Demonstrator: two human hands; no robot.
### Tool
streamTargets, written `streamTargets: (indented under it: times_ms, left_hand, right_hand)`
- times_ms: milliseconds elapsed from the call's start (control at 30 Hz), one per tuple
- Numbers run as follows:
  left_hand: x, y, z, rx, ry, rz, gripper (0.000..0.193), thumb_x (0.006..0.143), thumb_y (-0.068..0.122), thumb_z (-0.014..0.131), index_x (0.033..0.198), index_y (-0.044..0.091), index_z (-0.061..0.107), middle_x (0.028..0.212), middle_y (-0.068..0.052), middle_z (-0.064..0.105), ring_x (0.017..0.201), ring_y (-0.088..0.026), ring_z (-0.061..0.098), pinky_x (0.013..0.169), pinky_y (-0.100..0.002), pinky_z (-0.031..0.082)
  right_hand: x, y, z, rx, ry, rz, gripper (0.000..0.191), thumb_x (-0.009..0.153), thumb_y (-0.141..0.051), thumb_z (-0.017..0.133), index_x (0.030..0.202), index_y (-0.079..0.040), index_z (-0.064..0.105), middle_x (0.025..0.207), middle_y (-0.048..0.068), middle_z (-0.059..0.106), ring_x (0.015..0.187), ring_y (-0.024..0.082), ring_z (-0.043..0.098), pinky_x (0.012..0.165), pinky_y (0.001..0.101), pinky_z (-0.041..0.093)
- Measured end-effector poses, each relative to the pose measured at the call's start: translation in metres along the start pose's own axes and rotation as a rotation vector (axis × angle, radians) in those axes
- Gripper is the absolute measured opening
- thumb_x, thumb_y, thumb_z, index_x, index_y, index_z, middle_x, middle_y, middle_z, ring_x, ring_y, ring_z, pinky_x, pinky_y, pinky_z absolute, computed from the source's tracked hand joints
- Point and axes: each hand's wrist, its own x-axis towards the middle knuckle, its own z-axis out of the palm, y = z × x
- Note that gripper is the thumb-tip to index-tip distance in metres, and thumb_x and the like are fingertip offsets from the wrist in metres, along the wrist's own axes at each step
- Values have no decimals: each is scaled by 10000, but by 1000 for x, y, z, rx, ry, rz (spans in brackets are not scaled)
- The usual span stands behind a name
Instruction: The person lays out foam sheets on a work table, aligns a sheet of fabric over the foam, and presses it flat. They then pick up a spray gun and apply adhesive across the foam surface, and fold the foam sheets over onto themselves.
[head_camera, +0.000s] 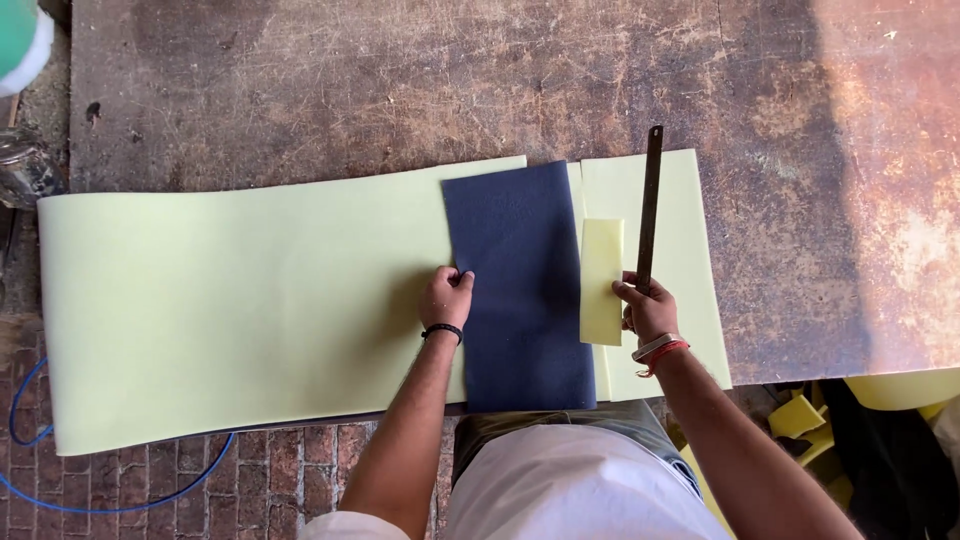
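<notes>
three yellow foam sheets (250, 300) — one navy piece (520, 290); one ruler (650, 205)

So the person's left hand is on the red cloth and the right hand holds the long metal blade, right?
Not quite: the head view shows the cloth is dark blue, not red. The left hand does rest on its edge, and the right hand does hold the long metal blade.

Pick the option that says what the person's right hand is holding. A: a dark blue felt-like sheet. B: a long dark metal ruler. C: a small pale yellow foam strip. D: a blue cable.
B: the right hand has its grip on the lower end of a long dark metal ruler that lies over the pale yellow foam sheet, while the left hand rests at the edge of the dark blue sheet.
</notes>
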Motion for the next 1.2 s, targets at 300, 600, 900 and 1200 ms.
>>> streamTargets:
  times_ms: [300, 600, 900, 1200]
  left_hand:
    - [-11, -24, -9, -338, -106, -59, 324, 919, 379, 721, 1074, 96, 701, 886, -59, 762, 805, -215, 719, 709, -362, 556]
    - [-71, -28, -45, -917, -176, -1, 338, 919, 312, 697, 1181, 105, 641, 957, -28, 723, 792, -110, 708, 629, -268, 596]
    - [-135, -139, -88, -969, 417, -381, 353, 875, -28, 527, 1068, 119, 783, 958, -101, 775, 717, -213, 671, 570, -350, 542]
    - [-187, -277, -148, -898, 798, -648, 317, 875, 18, 563, 957, 125, 850, 983, -106, 813, 766, -248, 682, 666, -361, 558]
  right_hand:
    - [-6, -30, 79, -21, -199, -91, 255, 903, -185, 766, 1108, -36, 732, 886, 39, 732, 720, 103, 686, 635, 264, 568]
    - [-27, -50, 157, -142, -699, -140, 251, 890, -179, 758, 1098, -40, 736, 890, 53, 765, 743, 143, 730, 684, 292, 613]
    - [-57, 5, 194, -578, -676, -312, 455, 909, -276, 734, 1328, -101, 709, 986, 100, 760, 807, 181, 648, 758, 344, 519]
    - [-57, 6, 242, -720, -543, -368, 607, 836, -297, 786, 1397, -107, 650, 1203, 78, 718, 1126, 216, 649, 1029, 380, 471]
